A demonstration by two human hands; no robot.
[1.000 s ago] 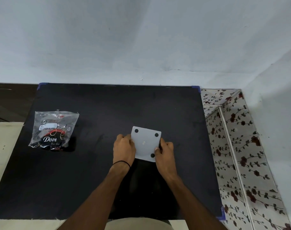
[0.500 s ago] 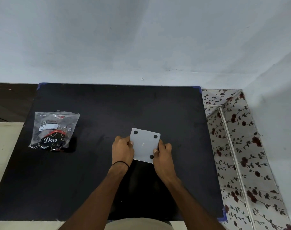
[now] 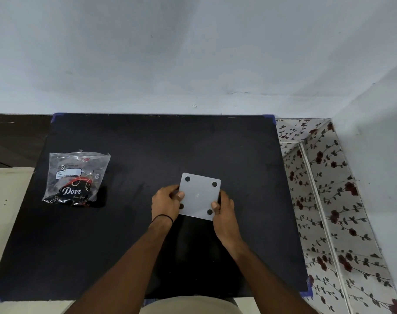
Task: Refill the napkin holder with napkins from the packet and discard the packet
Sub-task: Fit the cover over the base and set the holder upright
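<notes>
A white square napkin holder (image 3: 199, 196) is turned so that its flat underside with black round feet faces me, just above the middle of the black table (image 3: 147, 257). My left hand (image 3: 167, 201) grips its left edge, thumb on the face. My right hand (image 3: 224, 211) grips its lower right corner, thumb near a foot. The napkin packet (image 3: 76, 177), clear crinkled plastic with a "Dove" print, lies flat near the table's left edge, apart from both hands. The holder's inside is hidden.
A pale wall rises right behind the table's far edge. A flower-patterned surface (image 3: 324, 200) runs along the table's right side. Cream floor (image 3: 3, 200) and a dark strip lie to the left.
Both hands have lifted and shifted the holder slightly toward me and left, tilting its underside more toward me. The packet has not moved.
</notes>
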